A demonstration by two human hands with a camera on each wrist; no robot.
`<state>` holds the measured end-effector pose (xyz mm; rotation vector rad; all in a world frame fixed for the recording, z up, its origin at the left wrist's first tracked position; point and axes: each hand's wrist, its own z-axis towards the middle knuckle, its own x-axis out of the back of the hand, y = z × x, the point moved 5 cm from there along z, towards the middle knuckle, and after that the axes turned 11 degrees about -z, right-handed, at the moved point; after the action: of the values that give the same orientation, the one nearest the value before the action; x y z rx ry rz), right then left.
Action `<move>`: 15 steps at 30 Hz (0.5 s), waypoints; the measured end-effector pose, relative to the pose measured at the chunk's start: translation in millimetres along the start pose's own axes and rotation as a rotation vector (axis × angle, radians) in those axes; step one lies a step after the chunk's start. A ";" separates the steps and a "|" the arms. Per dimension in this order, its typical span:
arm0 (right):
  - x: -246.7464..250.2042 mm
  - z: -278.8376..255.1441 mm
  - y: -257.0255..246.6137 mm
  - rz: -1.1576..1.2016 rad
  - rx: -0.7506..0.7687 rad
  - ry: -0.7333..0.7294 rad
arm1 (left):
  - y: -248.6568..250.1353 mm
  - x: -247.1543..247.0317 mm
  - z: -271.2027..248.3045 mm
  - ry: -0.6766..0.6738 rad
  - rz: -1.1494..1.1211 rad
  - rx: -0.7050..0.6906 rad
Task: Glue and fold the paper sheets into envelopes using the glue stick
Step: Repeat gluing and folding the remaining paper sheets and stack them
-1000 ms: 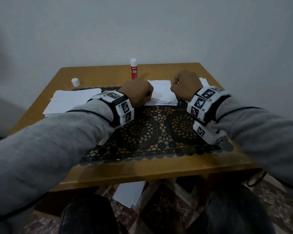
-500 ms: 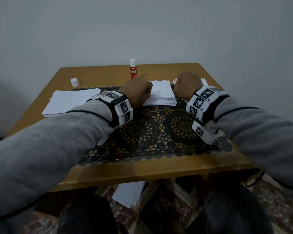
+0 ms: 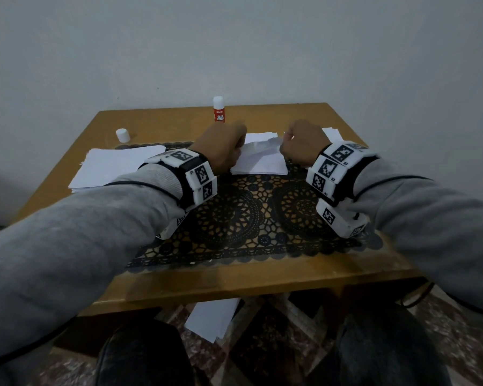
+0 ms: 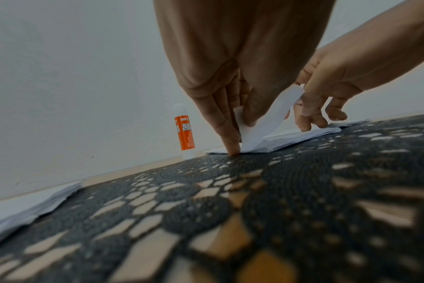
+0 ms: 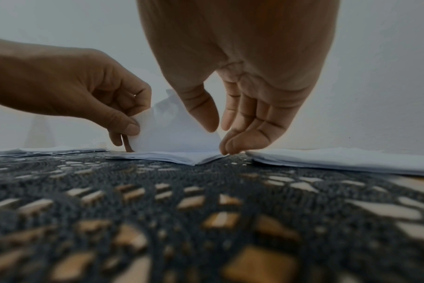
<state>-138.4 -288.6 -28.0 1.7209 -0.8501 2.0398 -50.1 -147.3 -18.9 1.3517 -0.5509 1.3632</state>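
Far left of the wooden table there's a stack of blank sheets, w/ a small white cap just behind it. Glue stick stands upright at the back edge, uncapped, well apart from both hands. Left hand is on the left side of the middle paper pile, thumb + fingers pinching the top sheet and holding that side up off the pile, index fingertip down on the black lace mat. Right hand has the sheet's right side betw thumb and fingers, other fingertips touching the pile. Another paper stack sits just right of it. More sheets on the floor under the table.
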 end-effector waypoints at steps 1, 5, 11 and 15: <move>-0.7 -0.6 -0.2 0.005 0.008 -0.007 | -0.1 0.2 -0.2 0.002 -0.005 0.005; -10.5 0.2 -1.3 -0.071 0.059 -0.103 | -0.5 -0.1 -0.7 0.009 -0.019 0.013; -16.4 3.6 0.4 -0.144 0.100 -0.114 | 5.3 -2.4 0.3 -0.015 0.013 0.013; -17.8 5.5 -0.9 -0.122 0.094 -0.152 | 1.5 5.0 -2.5 0.026 0.012 0.031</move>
<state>-129.9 -289.3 -44.6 1.9491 -0.6848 1.9166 -51.3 -143.9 -14.5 1.3561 -0.5231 1.4020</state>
